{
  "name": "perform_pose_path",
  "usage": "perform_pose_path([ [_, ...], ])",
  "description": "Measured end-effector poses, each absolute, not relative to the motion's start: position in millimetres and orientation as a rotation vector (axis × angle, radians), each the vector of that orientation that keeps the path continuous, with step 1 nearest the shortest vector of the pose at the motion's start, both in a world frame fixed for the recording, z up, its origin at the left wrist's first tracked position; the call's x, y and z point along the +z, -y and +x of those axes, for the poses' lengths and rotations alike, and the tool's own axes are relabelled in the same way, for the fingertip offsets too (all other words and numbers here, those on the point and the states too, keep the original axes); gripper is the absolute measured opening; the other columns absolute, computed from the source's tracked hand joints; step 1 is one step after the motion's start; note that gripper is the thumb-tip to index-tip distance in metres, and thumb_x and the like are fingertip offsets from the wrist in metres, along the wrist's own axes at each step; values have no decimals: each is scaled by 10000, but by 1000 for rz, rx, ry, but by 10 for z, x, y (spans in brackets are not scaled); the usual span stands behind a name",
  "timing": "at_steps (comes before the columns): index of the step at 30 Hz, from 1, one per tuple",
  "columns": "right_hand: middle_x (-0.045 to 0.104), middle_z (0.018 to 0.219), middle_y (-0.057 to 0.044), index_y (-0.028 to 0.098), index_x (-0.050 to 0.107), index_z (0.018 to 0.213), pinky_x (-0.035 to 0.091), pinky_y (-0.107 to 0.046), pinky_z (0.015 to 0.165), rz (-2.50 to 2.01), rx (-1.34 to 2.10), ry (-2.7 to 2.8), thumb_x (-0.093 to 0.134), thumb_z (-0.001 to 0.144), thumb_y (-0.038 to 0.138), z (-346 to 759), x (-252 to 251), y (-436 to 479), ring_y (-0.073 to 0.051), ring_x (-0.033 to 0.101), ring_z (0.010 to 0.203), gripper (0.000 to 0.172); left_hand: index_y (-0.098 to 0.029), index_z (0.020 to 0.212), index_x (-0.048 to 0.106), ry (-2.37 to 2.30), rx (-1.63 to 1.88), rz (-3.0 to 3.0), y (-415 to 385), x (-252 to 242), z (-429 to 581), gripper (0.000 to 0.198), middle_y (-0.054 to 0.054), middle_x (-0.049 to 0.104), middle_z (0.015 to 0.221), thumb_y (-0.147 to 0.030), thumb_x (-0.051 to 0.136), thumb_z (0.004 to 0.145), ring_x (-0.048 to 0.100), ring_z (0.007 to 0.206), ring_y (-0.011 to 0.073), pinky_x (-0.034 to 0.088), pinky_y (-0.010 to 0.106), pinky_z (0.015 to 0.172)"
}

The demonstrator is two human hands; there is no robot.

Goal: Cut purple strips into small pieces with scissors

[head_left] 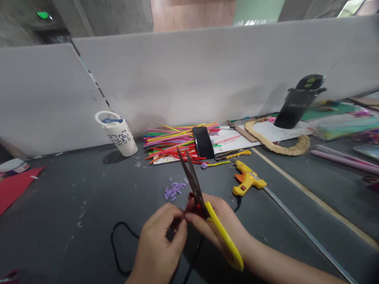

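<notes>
Your right hand (220, 217) curls around the scissors (197, 191), blades slightly parted above the bench (83, 221), probably light, stiff and best held by the yellow handle (224, 232), while your left hand (160, 238) pinches at its fingertips, contents indiscernible.

Soft, rather dim light fills the scene, brightest along the white partition (189, 79); the black bottle (296, 106) and white cup (122, 139) throw shadows leftward, and a darker one lies beneath the right hand (229, 219). A green sign (42, 15) glows at upper left, while the top right corner washes out. Blur (heaviest toward the right) smears the plastic wrapping (340, 125), and wide-angle stretch tilts the bottle.
</notes>
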State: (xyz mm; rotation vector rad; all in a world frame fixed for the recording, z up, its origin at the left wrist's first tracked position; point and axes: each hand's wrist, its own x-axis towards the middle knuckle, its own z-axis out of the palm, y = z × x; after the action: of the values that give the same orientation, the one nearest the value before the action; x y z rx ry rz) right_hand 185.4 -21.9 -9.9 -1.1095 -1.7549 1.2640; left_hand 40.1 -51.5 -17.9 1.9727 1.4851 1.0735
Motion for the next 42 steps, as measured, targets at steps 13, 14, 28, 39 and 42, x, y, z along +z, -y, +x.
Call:
perform_pose_path([
  [13,420,494,55,184,429,600,312,-185,443,-1296,1259,1887,509,754,260,1941,-29,177,-86,396,451,189,-187,687,583,-1495,1158,1240,366,-202,235,93,-31,568,605,-271,613,712,537,570,128,411,218,557],
  [14,446,528,51,178,455,620,324,-184,466,-1276,1261,1893,528,713,208,1943,-19,174,-88,410,484,122,-183,693,586,-1472,1170,1204,362,-194,228,97,-25,580,616,-274,619,710,540,577,129,412,219,560],
  [28,475,568,35,177,474,646,353,-199,483,-1211,1164,1852,497,772,349,1984,-25,129,-103,442,507,215,-164,731,581,-1387,880,1353,349,-401,370,75,18,629,675,-208,520,740,492,472,116,372,236,471],
  [39,492,619,25,183,479,702,359,-226,534,-1273,1104,1987,474,798,381,1961,-72,111,-126,460,560,220,-156,726,583,-1289,1037,1138,307,-339,307,46,-3,629,635,-196,564,712,445,404,75,309,185,385],
  [42,569,777,-24,185,482,864,380,-263,605,-1367,973,2081,553,751,440,1957,-81,134,-175,514,681,288,-160,749,577,-1269,1193,1000,288,-277,251,97,-11,624,675,-253,599,731,441,424,52,284,155,390],
])
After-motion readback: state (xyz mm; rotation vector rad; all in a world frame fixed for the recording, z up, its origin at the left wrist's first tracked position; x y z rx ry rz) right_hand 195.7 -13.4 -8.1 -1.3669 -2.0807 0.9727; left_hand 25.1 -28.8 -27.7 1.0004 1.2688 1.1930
